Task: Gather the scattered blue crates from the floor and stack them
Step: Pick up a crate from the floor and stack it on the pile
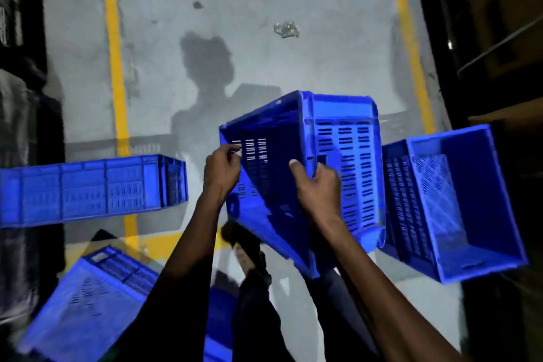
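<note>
I hold a blue slotted crate [346, 156] tilted in the air at the centre, its open side turned toward the left. My left hand [221, 169] grips its near left rim. My right hand [318, 185] grips the rim at the corner, thumb inside. A second blue crate [458, 200] lies on its side on the floor at the right, opening toward me. A third blue crate [91, 188] lies on the floor at the left. A fourth blue crate [88, 303] sits tilted at the bottom left.
The grey concrete floor [249, 62] has yellow painted lines [114, 53] on both sides. A small piece of debris [286, 29] lies ahead. Dark shelving [20, 38] lines the left and right edges. My leg and foot [249, 261] show under the held crate.
</note>
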A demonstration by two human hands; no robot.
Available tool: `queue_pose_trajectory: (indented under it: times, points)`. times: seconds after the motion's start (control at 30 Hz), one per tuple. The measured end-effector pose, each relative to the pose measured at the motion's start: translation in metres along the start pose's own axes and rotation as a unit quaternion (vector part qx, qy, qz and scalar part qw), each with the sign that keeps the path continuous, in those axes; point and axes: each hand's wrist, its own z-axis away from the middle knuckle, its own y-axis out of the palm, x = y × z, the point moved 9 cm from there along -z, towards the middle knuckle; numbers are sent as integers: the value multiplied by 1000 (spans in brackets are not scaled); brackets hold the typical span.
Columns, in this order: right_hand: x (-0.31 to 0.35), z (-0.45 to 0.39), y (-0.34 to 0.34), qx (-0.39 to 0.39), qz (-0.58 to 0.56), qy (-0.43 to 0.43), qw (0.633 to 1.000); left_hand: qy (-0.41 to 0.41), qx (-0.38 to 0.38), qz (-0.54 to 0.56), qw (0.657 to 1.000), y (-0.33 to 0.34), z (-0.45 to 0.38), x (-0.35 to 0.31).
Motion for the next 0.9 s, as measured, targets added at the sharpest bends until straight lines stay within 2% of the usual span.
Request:
queue_pose_trajectory:
  times: [0.1, 0.27, 0.37, 0.47, 0.53, 0.73, 0.9]
  points:
    - [40, 51, -66, -14, 30, -56, 998, -2, 13, 9, 1000, -15, 54, -19]
    - [49, 123, -174, -51, 2, -45, 998, 29, 17, 28, 999, -23, 139, -36]
    - [53, 172, -223, -65, -73, -50, 994, 18, -27, 27, 999, -41, 170, -31]
    - [62, 217, -256, -86, -95, -75, 989, -30, -114, 23, 993, -75, 190, -20]
    - [57, 236, -264, -78, -129, -68, 986, -48, -130, 35, 990, -89, 191, -11]
    - [34, 268, -285, -68, -234, -57, 968, -20, -23, 86, 996, -92, 174, -27]
    - [18, 261, -325, -45, -311, -54, 948, -31, -31, 137, 990, -92, 176, -52]
